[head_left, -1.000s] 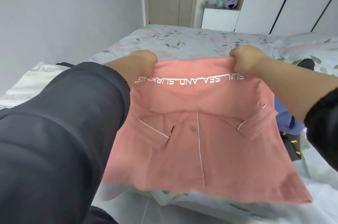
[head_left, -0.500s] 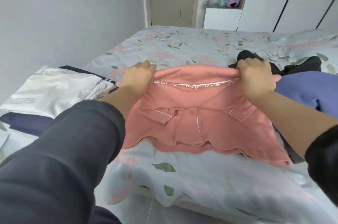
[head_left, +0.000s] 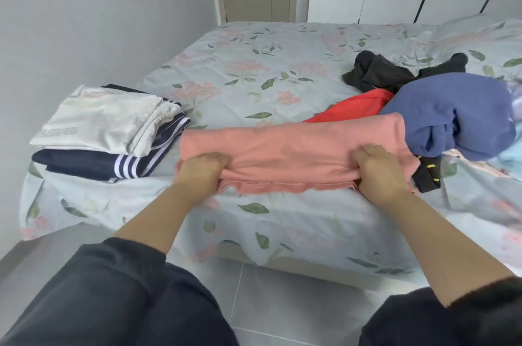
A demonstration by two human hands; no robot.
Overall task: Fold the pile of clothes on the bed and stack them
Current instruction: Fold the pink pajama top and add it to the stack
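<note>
While pinched, its layers hold square.
Left grip (head_left: 202, 170) and right grip (head_left: 380, 169) clamp the folded salmon-pink cotton shirt (head_left: 291, 145) between them.

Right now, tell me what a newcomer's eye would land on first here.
The pink shirt, folded into a long band near the front edge of the bed, stands out first. The left hand and the right hand grip its near edge, one at each end. To its left sits a folded stack, white over navy; to its right a bulky blue garment lies unfolded.
</note>
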